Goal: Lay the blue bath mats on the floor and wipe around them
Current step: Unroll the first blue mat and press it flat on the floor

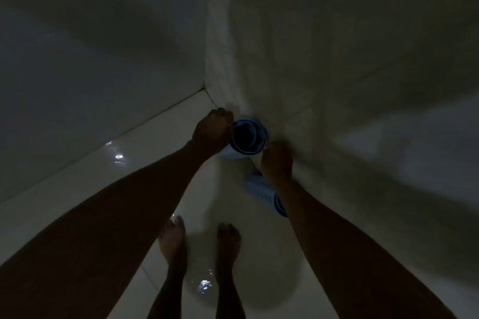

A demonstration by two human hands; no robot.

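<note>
1. Two rolled blue bath mats are showing in the head view, both near the far corner of the floor (145, 173), where the left wall (90, 72) and the right wall (350, 59) are meeting.

2. One rolled mat (245, 141) is standing on end in that corner, its long axis running upright, so its open spiral end is facing the camera. The second rolled mat (264, 193) is lying on its side just nearer, along the foot of the right wall, its long axis running along the floor; the right forearm is partly hiding it.

3. Both hands are closing on the upright roll from opposite sides. The left hand (212, 131) is sitting against the roll's left rim with fingers curled, apparently gripping the edge. The right hand (276, 160) is touching the roll's near right side; the dim light is making it impossible to say whether its fingers are grasping or only resting.

4. The left hand is looking the better placed, so lifting the roll straight up out of the corner is probably depending on it.

5. The floor is looking glossy and pale, with bright glints that may be wet patches, so footing may be slippery. Two bare feet (199, 243) are standing behind the rolls, and open floor is lying to the left for unrolling. No cloth for wiping is showing.
</note>
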